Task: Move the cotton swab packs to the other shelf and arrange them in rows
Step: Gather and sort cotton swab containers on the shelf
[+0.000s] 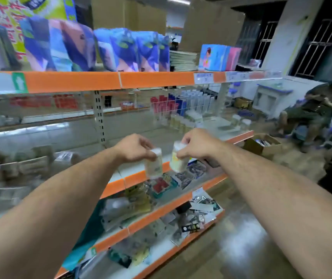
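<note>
Carrying one pack each, the left hand (136, 148) pinches a clear pack (154, 164) by its lid and the right hand (196, 144) likewise grips its own pack (179, 158), both hanging in the air before the shelf (205, 135). Such top-only holds look insecure: a lid could pop or a pack slip, and setting down carelessly might topple the row (183, 122) already standing.

Uneven indoor light; image soft with motion blur.
Ceiling lamp (178, 1) lit overhead; glare on the floor (239, 244); windows (322, 37) dark, right side dim; left shelves (10, 158) smeared; wide-angle bending at edges.
</note>
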Tool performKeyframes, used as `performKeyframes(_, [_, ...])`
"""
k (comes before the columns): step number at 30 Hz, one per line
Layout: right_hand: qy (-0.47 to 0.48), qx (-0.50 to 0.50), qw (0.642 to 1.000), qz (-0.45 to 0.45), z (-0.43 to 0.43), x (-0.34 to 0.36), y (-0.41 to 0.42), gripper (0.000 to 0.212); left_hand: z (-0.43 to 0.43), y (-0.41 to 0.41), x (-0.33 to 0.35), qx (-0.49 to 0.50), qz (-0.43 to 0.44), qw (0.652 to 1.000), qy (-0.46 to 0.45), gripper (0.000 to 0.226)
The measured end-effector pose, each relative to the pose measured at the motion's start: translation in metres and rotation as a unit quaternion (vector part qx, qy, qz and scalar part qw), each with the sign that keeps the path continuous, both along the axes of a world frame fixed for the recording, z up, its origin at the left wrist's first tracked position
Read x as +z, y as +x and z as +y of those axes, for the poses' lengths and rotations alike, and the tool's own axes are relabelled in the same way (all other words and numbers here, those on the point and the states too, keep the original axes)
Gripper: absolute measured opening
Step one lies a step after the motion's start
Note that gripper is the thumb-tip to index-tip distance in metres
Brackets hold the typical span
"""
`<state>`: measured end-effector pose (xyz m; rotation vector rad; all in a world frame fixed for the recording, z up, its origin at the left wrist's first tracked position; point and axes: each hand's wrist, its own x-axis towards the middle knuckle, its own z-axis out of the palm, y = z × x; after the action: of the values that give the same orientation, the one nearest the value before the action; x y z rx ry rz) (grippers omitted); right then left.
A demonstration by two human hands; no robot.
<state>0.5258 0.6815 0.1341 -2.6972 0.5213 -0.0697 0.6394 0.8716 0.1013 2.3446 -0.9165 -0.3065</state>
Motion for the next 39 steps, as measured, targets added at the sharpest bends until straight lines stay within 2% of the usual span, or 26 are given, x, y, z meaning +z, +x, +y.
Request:
performKeyframes(2, [0.007, -0.023, 1.0, 0.005, -0.04, 0.001, -0.023, 0.043, -0.049, -0.015, 0.001, -0.025, -0.003, 1.0, 0.011, 0.033])
performKeyframes(5, [0.002, -0.066, 0.998, 0.005, -0.094, 0.0, -0.051, 0.027, -0.116, -0.029, 0.001, -0.066, -0.003, 0.998, 0.017, 0.035])
performKeyframes(12, [-0.033, -0.121, 0.992, -0.006, -0.207, -0.011, -0.074, 0.032, -0.253, -0.029, -0.012, -0.13, 0.007, 0.991, 0.002, 0.028])
performKeyframes(17, [-0.034, -0.148, 0.988, -0.007, -0.284, -0.015, -0.047, 0.029, -0.331, 0.004, -0.021, -0.139, 0.01, 0.99, -0.008, 0.034])
performKeyframes(18, [-0.028, -0.152, 0.988, -0.006, -0.297, -0.014, -0.038, 0.03, -0.345, 0.013, -0.021, -0.139, 0.015, 0.99, -0.012, 0.033])
performKeyframes(21, [-0.038, -0.151, 0.988, -0.002, -0.327, -0.007, -0.01, 0.054, -0.378, 0.041, -0.016, -0.133, 0.03, 0.99, -0.016, 0.036])
performKeyframes(23, [-0.053, -0.143, 0.988, -0.006, -0.344, -0.003, 0.014, 0.059, -0.396, 0.063, -0.014, -0.129, 0.034, 0.991, -0.014, 0.038])
performKeyframes(26, [-0.042, -0.117, 0.992, -0.006, -0.364, -0.006, 0.056, 0.06, -0.41, 0.091, -0.014, -0.113, 0.036, 0.993, -0.008, 0.035])
performKeyframes(30, [-0.05, -0.054, 0.997, 0.016, -0.381, -0.015, 0.114, 0.061, -0.409, 0.125, -0.016, -0.08, 0.005, 0.996, 0.035, 0.042])
performKeyframes(32, [-0.065, -0.006, 0.998, 0.024, -0.385, -0.015, 0.146, 0.052, -0.402, 0.142, -0.018, -0.052, -0.025, 0.997, 0.058, 0.042])
performKeyframes(35, [-0.095, 0.103, 0.989, 0.036, -0.379, -0.015, 0.189, 0.029, -0.382, 0.163, -0.021, 0.024, -0.062, 0.994, 0.084, 0.042])
performKeyframes(39, [-0.054, 0.209, 0.976, 0.014, -0.369, -0.023, 0.233, 0.038, -0.346, 0.173, -0.02, 0.146, -0.029, 0.985, 0.091, 0.042])
